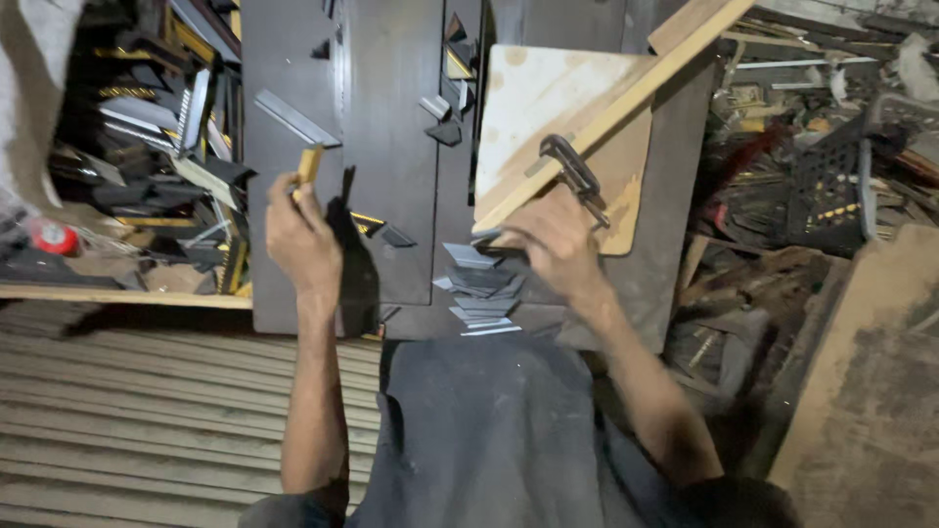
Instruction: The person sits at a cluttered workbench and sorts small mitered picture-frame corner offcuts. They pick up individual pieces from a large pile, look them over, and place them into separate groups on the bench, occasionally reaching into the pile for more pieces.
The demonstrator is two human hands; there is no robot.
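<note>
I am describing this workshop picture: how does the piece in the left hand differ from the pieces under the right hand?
The left hand holds one small wooden piece, pale tan, raised upright in the air. The right hand rests at a stack of grey pieces, many, flat and angular, lying fanned on the dark table. Both are small cut offcuts with slanted ends.

grey offcuts (481,288), pale tan board (548,98).

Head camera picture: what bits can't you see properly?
- Right hand: fingertips hidden behind the hand itself; what they pinch by the grey pieces is unclear.
- Left hand: wood stick partly covered by fingers.
- Clamp: lower end hidden behind the right hand.
- Scrap pile: too dark and cluttered.
</note>
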